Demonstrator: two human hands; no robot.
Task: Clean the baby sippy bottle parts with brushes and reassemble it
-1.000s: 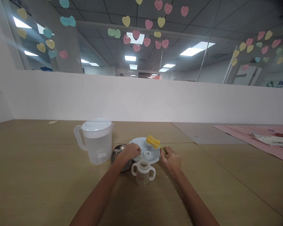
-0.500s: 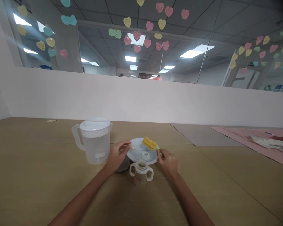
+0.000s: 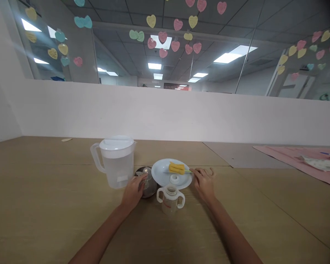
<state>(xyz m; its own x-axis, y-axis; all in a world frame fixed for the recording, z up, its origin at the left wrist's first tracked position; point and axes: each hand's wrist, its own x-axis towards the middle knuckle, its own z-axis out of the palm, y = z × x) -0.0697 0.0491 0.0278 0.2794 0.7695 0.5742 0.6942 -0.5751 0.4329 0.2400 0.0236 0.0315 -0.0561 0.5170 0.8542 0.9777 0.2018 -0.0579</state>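
My right hand [image 3: 205,183] pinches the thin green handle of a yellow sponge brush [image 3: 176,168], whose head rests over a white plate [image 3: 161,178]. A white ring-shaped cap [image 3: 174,179] lies on the same plate. Over a dark metal bowl [image 3: 150,190], my left hand [image 3: 134,191] has its fingertips curled in at the rim. Clear pieces [image 3: 146,171] sit in the bowl by those fingers; what the fingers grip is too small to make out. In front of the plate stands an uncapped two-handled baby bottle [image 3: 170,201], upright.
A lidded translucent pitcher [image 3: 118,165] stands left of the bowl. At the far right, a pink cloth [image 3: 280,154] bears a white crumpled cloth [image 3: 321,164]. A low white wall [image 3: 165,113] with windows above borders the table's back.
My left hand has moved from the plate's left edge down to the metal bowl. The yellow brush head has come down level over the plate, with my right hand still on its handle.
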